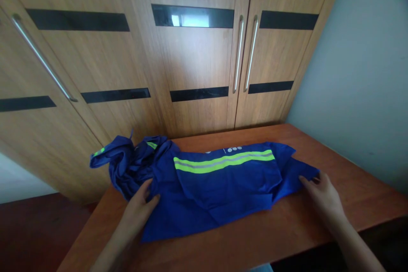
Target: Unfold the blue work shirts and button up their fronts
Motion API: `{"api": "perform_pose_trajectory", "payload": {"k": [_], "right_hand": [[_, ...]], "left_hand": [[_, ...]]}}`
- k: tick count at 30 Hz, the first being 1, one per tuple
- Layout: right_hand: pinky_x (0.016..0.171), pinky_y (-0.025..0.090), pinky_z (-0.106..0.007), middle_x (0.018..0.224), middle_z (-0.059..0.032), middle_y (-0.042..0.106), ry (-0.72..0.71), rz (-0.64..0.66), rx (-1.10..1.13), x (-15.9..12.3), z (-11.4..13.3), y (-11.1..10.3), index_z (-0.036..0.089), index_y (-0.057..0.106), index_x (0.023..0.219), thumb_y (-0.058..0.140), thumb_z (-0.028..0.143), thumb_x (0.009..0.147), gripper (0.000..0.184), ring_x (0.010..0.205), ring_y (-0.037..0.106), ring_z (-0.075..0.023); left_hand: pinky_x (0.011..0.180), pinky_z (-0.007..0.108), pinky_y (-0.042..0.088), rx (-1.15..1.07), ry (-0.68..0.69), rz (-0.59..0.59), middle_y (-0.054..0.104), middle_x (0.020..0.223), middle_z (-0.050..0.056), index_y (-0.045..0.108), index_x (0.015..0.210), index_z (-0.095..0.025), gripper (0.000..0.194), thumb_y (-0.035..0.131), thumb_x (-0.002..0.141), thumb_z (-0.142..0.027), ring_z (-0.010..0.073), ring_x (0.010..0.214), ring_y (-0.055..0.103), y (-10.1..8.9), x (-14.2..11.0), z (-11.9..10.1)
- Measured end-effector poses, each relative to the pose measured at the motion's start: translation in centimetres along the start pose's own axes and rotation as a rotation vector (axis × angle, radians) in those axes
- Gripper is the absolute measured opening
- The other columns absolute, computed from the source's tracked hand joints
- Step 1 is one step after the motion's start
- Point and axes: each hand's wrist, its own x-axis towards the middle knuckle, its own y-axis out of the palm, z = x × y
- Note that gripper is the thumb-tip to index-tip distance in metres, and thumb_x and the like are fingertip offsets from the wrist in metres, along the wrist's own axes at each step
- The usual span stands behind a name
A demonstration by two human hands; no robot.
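Observation:
A dark blue work garment [223,191] lies partly folded on the table. A bright yellow-green band with a grey stripe [225,162] crosses its upper part, and pale round printed marks show at its far edge. Toward the left the cloth is bunched into a crumpled heap [127,165] with smaller reflective strips. My left hand [138,208] is at the garment's left side, thumb and forefinger apart against the cloth; its other fingers are partly hidden. At the right end, my right hand [323,195] pinches the pointed corner of the garment.
The reddish-brown wooden table [357,195] stands against a wooden wardrobe [197,59] with black inlays and long metal handles [239,55]. A pale wall [360,85] borders the table on the right. Dark reddish floor [35,225] shows at lower left.

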Motion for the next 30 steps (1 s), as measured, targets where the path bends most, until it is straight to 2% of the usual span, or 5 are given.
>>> {"api": "perform_pose_trajectory", "payload": {"k": [4, 9, 14, 23, 30], "right_hand": [[0.104, 0.032, -0.056, 0.144, -0.0193, 0.035, -0.575, -0.03, -0.511, -1.1, 3.3, 0.8, 0.014, 0.036, 0.141, 0.058, 0.029, 0.078, 0.068, 0.133, 0.03, -0.0381], [0.099, 0.041, -0.043, 0.128, -0.0114, 0.05, -0.943, 0.344, -0.658, -2.1, 7.3, 4.0, 0.022, 0.061, 0.121, 0.051, 0.002, 0.065, 0.06, 0.122, 0.043, -0.0309], [0.082, 0.049, -0.034, 0.092, -0.0092, 0.062, -0.878, 0.324, -0.603, -1.9, 9.7, 4.1, 0.021, 0.071, 0.104, 0.049, 0.004, 0.067, 0.046, 0.09, 0.056, -0.0244], [0.061, 0.049, -0.03, 0.067, -0.0054, 0.069, -0.389, 0.202, -0.052, 4.5, 16.3, 4.6, 0.017, 0.073, 0.095, 0.045, 0.027, 0.081, 0.033, 0.065, 0.064, -0.0215], [0.098, 0.045, -0.038, 0.141, -0.0091, 0.048, -0.319, 0.487, 0.473, 8.8, 19.6, 13.6, 0.023, 0.039, 0.14, 0.059, 0.03, 0.075, 0.068, 0.122, 0.052, -0.0238]], "left_hand": [[0.084, 0.048, 0.05, 0.654, 0.277, -0.251, 0.061, 0.113, 0.017, 0.048, 0.126, -0.013, 0.049, 0.054, 0.082, -0.034, 0.0333, 0.102, 0.06, 0.4, -1.0, -1.7], [0.105, 0.057, 0.03, 1.044, 0.714, -0.122, 0.043, 0.142, 0.013, 0.052, 0.129, -0.025, 0.056, 0.055, 0.076, -0.007, 0.0349, 0.132, 0.036, 3.8, -1.9, -5.6], [0.1, 0.045, 0.039, 0.926, 0.754, 0.115, 0.058, 0.127, 0.008, 0.068, 0.097, -0.024, 0.024, 0.057, 0.079, -0.012, 0.0282, 0.119, 0.049, 5.8, -1.1, -7.1], [0.06, 0.026, 0.043, 0.342, 0.408, -0.107, 0.065, 0.07, 0.001, 0.067, 0.079, -0.018, 0.036, 0.046, 0.089, -0.045, 0.0182, 0.068, 0.061, 2.3, 6.7, -12.2], [0.076, 0.037, 0.052, 0.136, 0.346, -0.085, 0.063, 0.104, 0.007, 0.059, 0.11, -0.013, 0.032, 0.054, 0.091, -0.038, 0.0178, 0.087, 0.062, 5.4, 13.8, -13.0]]}}
